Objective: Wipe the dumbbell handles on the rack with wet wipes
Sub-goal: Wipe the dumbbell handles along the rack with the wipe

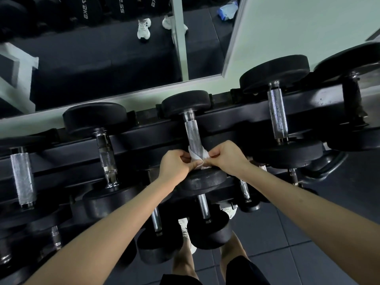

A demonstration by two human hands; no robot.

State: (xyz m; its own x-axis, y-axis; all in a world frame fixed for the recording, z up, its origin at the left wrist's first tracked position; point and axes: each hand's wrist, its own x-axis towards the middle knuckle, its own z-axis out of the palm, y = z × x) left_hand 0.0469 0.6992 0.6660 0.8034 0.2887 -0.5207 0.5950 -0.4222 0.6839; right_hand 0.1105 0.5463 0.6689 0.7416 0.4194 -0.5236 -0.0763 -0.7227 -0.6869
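A black dumbbell with a knurled steel handle (192,134) lies across the top tier of the black rack (226,118), in the middle. A white wet wipe (198,158) is wrapped around the near end of that handle. My left hand (176,164) pinches the wipe from the left and my right hand (227,156) pinches it from the right. The handle's near end is hidden under the wipe and fingers. Other dumbbells lie alongside, their steel handles to the left (106,153) and right (277,112).
A mirror (102,58) stands against the pale wall behind the rack and reflects feet in white shoes. Lower rack tiers hold several smaller dumbbells (205,221) close to my legs. Dark rubber floor tiles (308,243) spread out at the right.
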